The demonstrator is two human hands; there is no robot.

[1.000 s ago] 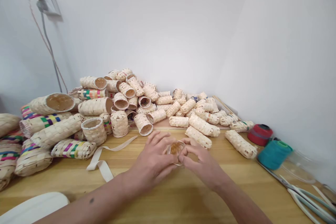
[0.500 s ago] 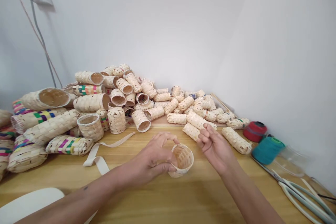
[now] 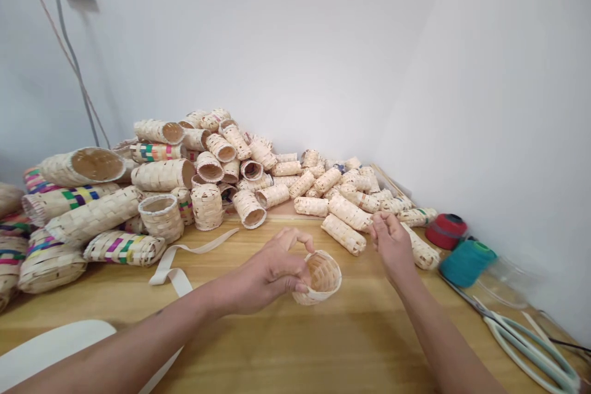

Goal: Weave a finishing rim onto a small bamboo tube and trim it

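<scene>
A small woven basket [image 3: 325,274] of pale strips is tilted so that its round mouth faces me. My left hand [image 3: 272,271] grips its rim on the left side between thumb and fingers. To the right, apart from the basket, my right hand [image 3: 392,243] is closed in a pinch; whatever its fingertips hold is too small to make out. Just left of that hand lies a pale woven cylinder [image 3: 344,234], and another woven cylinder [image 3: 422,249] lies partly behind it.
Woven baskets [image 3: 159,175] are heaped at the back left, smaller cylinders [image 3: 327,181] beside them. A pale ribbon [image 3: 173,271] curls on the wooden table [image 3: 286,345]. On the right are a red thread spool [image 3: 446,231], a teal thread spool [image 3: 467,263] and scissors [image 3: 521,338].
My right hand has moved right, away from the basket, staying pinched. My left hand keeps its hold on the basket, almost in place.
</scene>
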